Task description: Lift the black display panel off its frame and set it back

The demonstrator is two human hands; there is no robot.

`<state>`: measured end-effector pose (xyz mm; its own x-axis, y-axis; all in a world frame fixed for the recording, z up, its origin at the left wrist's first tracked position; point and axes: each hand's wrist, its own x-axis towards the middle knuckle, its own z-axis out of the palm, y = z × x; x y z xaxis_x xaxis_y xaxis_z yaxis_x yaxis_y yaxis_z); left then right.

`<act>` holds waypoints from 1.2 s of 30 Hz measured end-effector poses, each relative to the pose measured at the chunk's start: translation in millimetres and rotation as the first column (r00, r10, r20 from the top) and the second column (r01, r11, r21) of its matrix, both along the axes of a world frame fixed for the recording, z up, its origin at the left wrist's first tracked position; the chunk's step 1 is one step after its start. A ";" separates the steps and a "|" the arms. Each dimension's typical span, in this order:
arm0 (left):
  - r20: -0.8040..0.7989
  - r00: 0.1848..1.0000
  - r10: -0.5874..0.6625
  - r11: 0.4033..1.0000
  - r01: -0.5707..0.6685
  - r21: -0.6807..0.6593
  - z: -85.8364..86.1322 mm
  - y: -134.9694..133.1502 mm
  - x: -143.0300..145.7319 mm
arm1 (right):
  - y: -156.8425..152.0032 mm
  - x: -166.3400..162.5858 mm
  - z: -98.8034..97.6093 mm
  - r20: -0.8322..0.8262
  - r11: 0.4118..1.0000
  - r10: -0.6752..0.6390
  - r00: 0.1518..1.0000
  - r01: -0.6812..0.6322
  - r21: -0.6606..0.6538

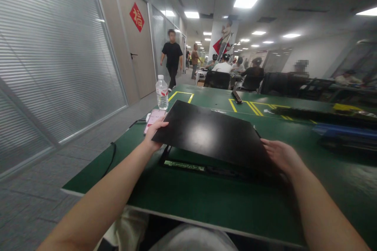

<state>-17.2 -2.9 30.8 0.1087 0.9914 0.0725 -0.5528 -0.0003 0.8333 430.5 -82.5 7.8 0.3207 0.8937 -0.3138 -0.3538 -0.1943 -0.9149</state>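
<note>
A flat, dark rectangular screen panel is held tilted above the green table, with a ceiling light reflected in its surface. My left hand grips its left edge, thumb on top and the other fingers hidden below. At the right edge, my right hand holds the panel with its fingers along the side. Beneath the panel, a green circuit board strip and part of a thin black frame show on the table; the panel covers the rest.
A phone and a water bottle stand near the table's left edge. Yellow tape and a dark slotted strip lie farther back. A blue object is at right. A person walks beyond the table.
</note>
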 end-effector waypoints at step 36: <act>-0.181 0.983 0.022 0.996 -0.038 -0.083 -11.5 -6.3 14.0 | 2.5 4.6 -7.3 0.401 0.969 -0.218 0.890 0.246 -0.019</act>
